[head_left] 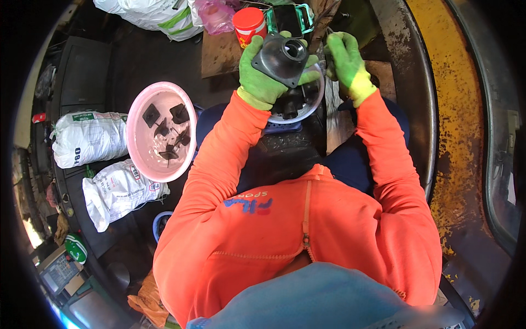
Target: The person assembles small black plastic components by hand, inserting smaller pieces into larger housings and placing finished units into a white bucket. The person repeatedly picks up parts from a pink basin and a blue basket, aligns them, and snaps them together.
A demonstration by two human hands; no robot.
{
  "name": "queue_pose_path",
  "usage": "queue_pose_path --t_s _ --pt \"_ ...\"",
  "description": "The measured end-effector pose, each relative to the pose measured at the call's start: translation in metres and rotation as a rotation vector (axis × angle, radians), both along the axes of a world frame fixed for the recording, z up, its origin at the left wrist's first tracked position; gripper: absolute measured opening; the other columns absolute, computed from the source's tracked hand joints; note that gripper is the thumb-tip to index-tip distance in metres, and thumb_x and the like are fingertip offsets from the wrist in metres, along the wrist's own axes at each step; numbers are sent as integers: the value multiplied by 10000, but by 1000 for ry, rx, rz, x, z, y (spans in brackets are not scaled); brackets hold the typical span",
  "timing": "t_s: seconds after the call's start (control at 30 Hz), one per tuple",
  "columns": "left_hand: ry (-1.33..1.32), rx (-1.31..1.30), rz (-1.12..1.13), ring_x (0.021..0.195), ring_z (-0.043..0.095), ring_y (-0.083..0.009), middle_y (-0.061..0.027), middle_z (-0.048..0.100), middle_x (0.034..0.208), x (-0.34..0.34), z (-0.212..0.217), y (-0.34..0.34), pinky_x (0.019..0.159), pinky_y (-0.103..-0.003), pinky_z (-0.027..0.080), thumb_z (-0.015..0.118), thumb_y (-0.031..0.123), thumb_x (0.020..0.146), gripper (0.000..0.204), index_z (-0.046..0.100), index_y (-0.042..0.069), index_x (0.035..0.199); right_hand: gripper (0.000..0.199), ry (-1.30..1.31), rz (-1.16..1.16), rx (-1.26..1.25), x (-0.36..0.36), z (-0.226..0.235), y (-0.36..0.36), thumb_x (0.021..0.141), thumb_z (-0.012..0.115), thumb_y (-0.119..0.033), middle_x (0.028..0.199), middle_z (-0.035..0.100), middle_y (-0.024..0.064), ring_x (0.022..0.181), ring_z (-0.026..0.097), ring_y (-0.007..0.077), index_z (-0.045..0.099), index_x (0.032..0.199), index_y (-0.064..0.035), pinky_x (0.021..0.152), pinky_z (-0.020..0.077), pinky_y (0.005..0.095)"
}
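Observation:
My left hand [256, 82], in a green glove, grips a dark funnel-shaped part [275, 64] with a square flange and a round hole in its neck. Just to the right, my gloved right hand [347, 61] is closed with its fingers drawn together. A bit of something dark and thin shows at its fingertips, too small to name. Below the held part stands a round pale-rimmed basin [316, 105] with another dark part [290, 103] in it, partly hidden by my left hand.
A pink basin [143, 164] to the left holds several dark square parts. White sacks [90, 140] lie beyond it. At the far side are a red-lidded tub [249, 20] and a phone [289, 20] in a teal holder. A worn yellow metal wall [457, 109] runs along the right.

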State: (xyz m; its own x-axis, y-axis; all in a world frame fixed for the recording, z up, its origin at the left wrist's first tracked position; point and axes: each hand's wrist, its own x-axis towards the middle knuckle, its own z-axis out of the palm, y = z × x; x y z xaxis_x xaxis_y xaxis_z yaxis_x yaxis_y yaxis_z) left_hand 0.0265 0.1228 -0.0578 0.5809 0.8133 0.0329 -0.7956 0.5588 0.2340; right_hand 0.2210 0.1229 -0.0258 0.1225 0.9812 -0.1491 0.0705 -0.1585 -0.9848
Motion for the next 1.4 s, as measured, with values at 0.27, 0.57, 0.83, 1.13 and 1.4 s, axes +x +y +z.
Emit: queue_pose_path --t_s 0.27,0.57,0.83,1.13,1.4 --pt "120 -16 156 1022 595 -371 -171 595 1174 -13 -4 13 760 -603 497 522 444 915 410 560 109 1149 318 -188 419 363 4 -7 -12 959 523 -243 1002 649 114 872 624 220 606 1150 -3 788 488 316" --pt "221 23 197 965 637 -354 -181 639 1130 -11 -7 15 733 -506 552 540 367 899 390 581 76 1156 271 -468 493 483 2 -6 -14 953 515 -232 1060 657 123 977 632 291 633 1128 -63 835 493 359" --pt "145 60 117 985 633 -356 -191 646 1124 -12 3 13 774 -506 544 575 326 860 409 590 48 1159 279 -528 422 653 -1 -18 -7 927 567 -231 1099 661 132 1002 634 312 638 1133 -57 840 508 357" --pt "249 155 336 1026 615 -345 -236 618 1129 -21 6 14 899 -441 520 622 250 758 528 546 -41 1192 280 -388 448 542 -14 -26 -11 925 581 -211 1083 666 148 979 647 314 637 1135 -35 830 511 360" --pt "278 304 445 1047 612 -323 -198 590 1189 -20 6 6 902 -460 518 620 215 753 541 524 11 1245 311 -52 462 290 -28 -16 -26 958 560 -247 964 629 33 808 584 108 613 1168 -22 694 491 265"
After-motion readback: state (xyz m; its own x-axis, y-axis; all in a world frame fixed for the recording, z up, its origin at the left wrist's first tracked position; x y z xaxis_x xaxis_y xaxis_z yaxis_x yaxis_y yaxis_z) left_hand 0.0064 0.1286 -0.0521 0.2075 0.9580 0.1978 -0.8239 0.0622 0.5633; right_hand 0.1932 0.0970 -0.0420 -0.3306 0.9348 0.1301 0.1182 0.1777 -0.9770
